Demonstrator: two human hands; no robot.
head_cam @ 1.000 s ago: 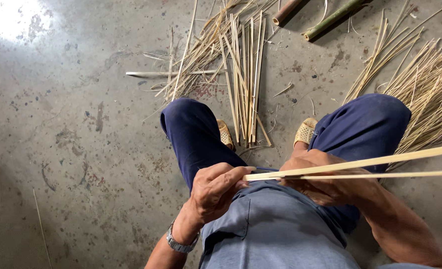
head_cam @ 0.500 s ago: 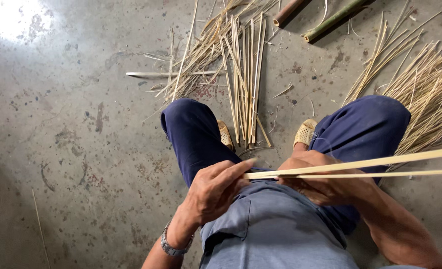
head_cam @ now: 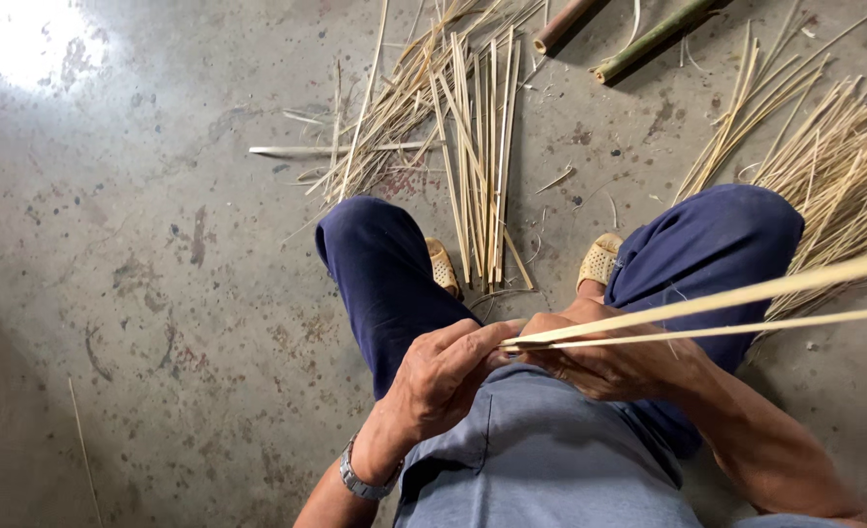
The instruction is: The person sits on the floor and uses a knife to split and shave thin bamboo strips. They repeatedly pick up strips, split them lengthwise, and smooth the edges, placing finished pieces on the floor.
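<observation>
Left hand (head_cam: pixel 443 381) pinching split end of bamboo strip (head_cam: pixel 707 313) at lower centre; right hand (head_cam: pixel 614 357) closed around both halves. Loose bamboo splints (head_cam: pixel 477 147) strewn at upper centre of floor (head_cam: pixel 159 244).

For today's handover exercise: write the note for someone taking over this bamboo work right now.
Left hand: fingers pinch the near end of the bamboo strip.
Right hand: grips the same strip just behind the split.
Strip: parted into two thin slats running off to the right.
Floor: finished slats ahead of the knees, another pile at right, uncut bamboo poles beyond.
Done: split started. Left: parting the rest.
</observation>
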